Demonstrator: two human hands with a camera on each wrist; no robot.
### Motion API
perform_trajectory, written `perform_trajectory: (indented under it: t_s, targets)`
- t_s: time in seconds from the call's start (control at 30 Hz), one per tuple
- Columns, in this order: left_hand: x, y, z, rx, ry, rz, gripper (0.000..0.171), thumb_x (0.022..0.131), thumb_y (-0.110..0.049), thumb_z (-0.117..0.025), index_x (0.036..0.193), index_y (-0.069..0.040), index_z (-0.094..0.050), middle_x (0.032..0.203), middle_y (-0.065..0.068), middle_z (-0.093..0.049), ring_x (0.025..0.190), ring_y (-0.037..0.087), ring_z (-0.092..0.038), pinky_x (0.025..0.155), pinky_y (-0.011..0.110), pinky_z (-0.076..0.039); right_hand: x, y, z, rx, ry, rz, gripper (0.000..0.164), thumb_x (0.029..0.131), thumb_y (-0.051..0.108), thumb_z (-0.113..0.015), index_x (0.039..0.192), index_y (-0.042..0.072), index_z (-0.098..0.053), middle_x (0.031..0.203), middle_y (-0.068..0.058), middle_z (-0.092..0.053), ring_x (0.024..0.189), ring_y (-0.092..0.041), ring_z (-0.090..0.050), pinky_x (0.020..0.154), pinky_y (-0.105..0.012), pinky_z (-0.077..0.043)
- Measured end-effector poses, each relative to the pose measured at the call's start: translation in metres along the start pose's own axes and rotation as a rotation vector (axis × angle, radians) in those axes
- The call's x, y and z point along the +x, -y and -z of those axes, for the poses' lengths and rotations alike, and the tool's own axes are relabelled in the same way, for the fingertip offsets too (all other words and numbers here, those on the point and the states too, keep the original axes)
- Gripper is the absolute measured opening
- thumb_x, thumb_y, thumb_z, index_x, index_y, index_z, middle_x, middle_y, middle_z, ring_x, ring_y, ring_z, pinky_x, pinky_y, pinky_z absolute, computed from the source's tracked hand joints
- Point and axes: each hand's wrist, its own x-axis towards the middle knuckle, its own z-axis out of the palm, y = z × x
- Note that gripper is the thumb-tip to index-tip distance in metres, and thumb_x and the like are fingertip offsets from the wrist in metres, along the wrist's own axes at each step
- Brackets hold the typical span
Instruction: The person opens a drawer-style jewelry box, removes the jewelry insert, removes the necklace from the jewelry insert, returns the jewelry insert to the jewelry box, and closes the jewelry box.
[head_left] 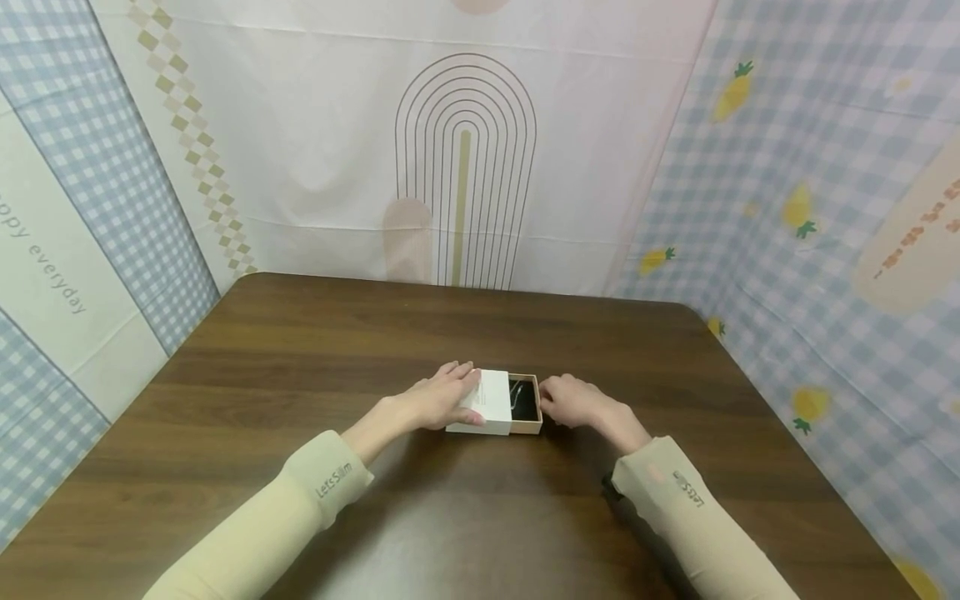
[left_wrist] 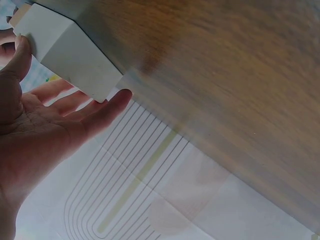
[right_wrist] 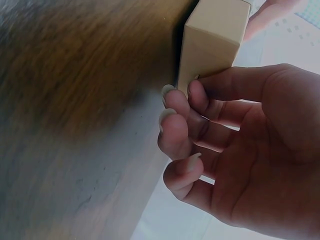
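A white box sleeve (head_left: 493, 400) lies on the table with a tan cardboard drawer (head_left: 527, 427) sticking partway out of its right end. Inside the drawer a thin silver-coloured chain (head_left: 517, 395) rests on a black insert (head_left: 528, 403). My left hand (head_left: 442, 400) holds the sleeve from the left, thumb along its near side and fingers spread towards its far side. At the drawer's right end is my right hand (head_left: 576, 402). Its thumb and index finger pinch at the middle of that end panel, the other fingers curled; the pinched spot is mostly hidden by the fingertips.
The brown wooden table (head_left: 315, 350) extends on every side of the box. Behind it hangs a pale printed cloth (head_left: 315, 150), with blue checked cloth (head_left: 810, 250) on the right. Both forearms wear light sleeves.
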Motion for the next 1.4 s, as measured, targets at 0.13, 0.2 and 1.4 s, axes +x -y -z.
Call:
perform_trajectory:
  t_s: [0.13,0.2,1.4]
  targets:
    - [-0.001,0.0,0.0,-0.004,0.002,0.002,0.082,0.089,-0.047,-0.063,0.152,-0.007,-0.028,0.161,0.015,-0.02,0.149,0.036,-0.016,0.11,0.067,-0.027,0.001,-0.003,-0.001,0.004,0.006,-0.005,0.024,0.096,0.012,-0.044,0.078,0.01,-0.06,0.062,-0.001,-0.059,0.051,-0.013,-0.054,0.05,-0.027,-0.041]
    - [-0.001,0.0,0.0,-0.005,0.0,-0.001,0.082,0.089,-0.047,-0.063,0.152,-0.006,-0.028,0.161,0.015,-0.021,0.149,0.036,-0.017,0.11,0.067,-0.027,0.002,-0.004,-0.001,0.007,0.01,-0.007,0.025,0.097,0.013,-0.044,0.078,0.01,-0.061,0.062,-0.001,-0.06,0.051,-0.013,-0.054,0.05,-0.027,-0.041]
    - [0.003,0.003,-0.001,0.003,-0.008,-0.023,0.08,0.09,-0.045,-0.063,0.151,-0.005,-0.029,0.16,0.017,-0.021,0.149,0.036,-0.017,0.11,0.065,-0.028,-0.001,-0.02,0.005,0.008,0.035,-0.012,0.022,0.097,0.013,-0.047,0.082,0.013,-0.063,0.066,-0.005,-0.064,0.051,-0.014,-0.057,0.05,-0.028,-0.046]
